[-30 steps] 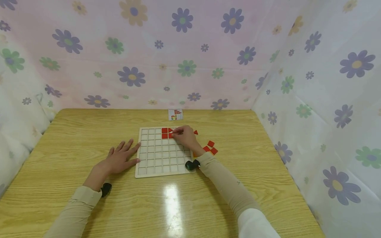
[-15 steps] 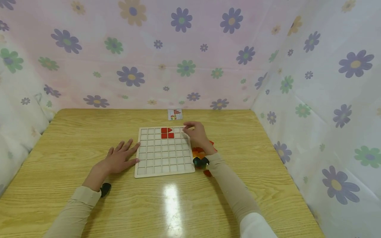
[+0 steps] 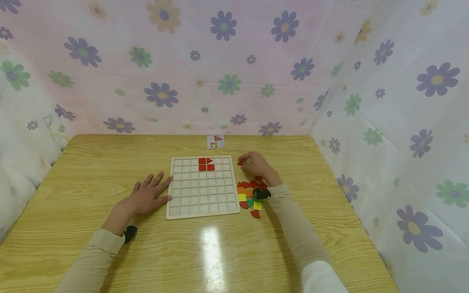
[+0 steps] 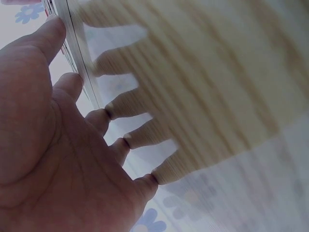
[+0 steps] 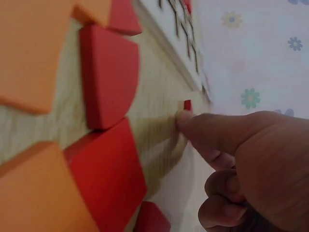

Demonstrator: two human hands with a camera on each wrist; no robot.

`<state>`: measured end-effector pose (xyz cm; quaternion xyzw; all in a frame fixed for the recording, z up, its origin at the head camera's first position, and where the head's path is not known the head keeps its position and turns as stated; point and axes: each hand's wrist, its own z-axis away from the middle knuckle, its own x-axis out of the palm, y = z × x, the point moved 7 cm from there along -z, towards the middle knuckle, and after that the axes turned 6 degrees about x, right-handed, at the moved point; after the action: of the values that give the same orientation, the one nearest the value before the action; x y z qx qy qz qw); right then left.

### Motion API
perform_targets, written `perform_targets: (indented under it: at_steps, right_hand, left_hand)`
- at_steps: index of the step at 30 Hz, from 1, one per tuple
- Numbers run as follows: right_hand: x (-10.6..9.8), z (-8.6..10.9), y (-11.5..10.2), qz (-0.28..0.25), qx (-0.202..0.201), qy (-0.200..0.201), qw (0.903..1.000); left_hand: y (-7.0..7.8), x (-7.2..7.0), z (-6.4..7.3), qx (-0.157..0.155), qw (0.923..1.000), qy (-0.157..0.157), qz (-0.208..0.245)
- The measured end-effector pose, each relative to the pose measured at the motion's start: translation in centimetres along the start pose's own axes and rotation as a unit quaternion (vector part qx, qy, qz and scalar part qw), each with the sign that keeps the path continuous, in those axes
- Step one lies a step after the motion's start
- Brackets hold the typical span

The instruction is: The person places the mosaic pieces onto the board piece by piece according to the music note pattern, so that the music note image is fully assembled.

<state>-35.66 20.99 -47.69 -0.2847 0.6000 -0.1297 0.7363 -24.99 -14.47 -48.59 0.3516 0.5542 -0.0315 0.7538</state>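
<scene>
A pale wooden grid board point(image 3: 196, 187) lies on the table. Near its top edge, several red pieces point(image 3: 202, 164) fill neighbouring cells, one a triangle point(image 3: 209, 160) pointing right. My left hand point(image 3: 144, 197) rests with spread fingers on the table, thumb and index fingertips at the board's left edge. Beyond the board's upper right corner, my right hand point(image 3: 256, 166) pinches a small red triangle point(image 3: 239, 163) between thumb and index finger, low over the tabletop. In the right wrist view, only a sliver of that triangle point(image 5: 188, 104) shows past the thumb tip.
Loose flat pieces lie right of the board: orange ones point(image 3: 249, 193), yellow squares point(image 3: 258, 206), red quarter-rounds point(image 3: 255, 214) and a green piece point(image 3: 250, 203). A small printed card point(image 3: 215, 141) lies behind the board. Flowered curtains point(image 3: 227, 69) surround the table.
My right hand has left the red square on the board and moved right, past the board's edge, to the red triangle on the table. The left hand stays in place.
</scene>
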Motion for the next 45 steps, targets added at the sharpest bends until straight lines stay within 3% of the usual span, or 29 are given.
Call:
perform_targets:
  at_steps: [6, 14, 23, 31, 36, 45]
  right_hand:
    - [0.2, 0.2, 0.0, -0.018, -0.003, 0.004, 0.9998]
    - [0.2, 0.4, -0.3, 0.001, -0.001, 0.024, 0.9997]
    - [0.2, 0.3, -0.1, -0.007, 0.021, 0.037, 0.9991]
    - [0.4, 0.5, 0.1, -0.037, 0.031, 0.043, 0.9979]
    - [0.5, 0.7, -0.1, -0.08, 0.014, 0.059, 0.9949]
    - [1.4, 0.7, -1.6, -0.201, -0.001, 0.059, 0.9778]
  left_hand:
    - [0.0, 0.0, -0.1, 0.001, 1.0, 0.0, 0.0]
    - [-0.3, 0.1, 0.0, 0.014, 0.9997, 0.017, 0.009]
    - [-1.7, 1.1, -0.4, 0.008, 0.9999, 0.009, -0.002]
    - [-0.6, 0.4, 0.0, 0.009, 0.9999, 0.005, 0.007]
    - [-0.2, 0.2, 0.0, 0.002, 1.0, -0.002, -0.001]
    - [-0.4, 0.3, -0.1, 0.0, 1.0, 0.004, -0.006]
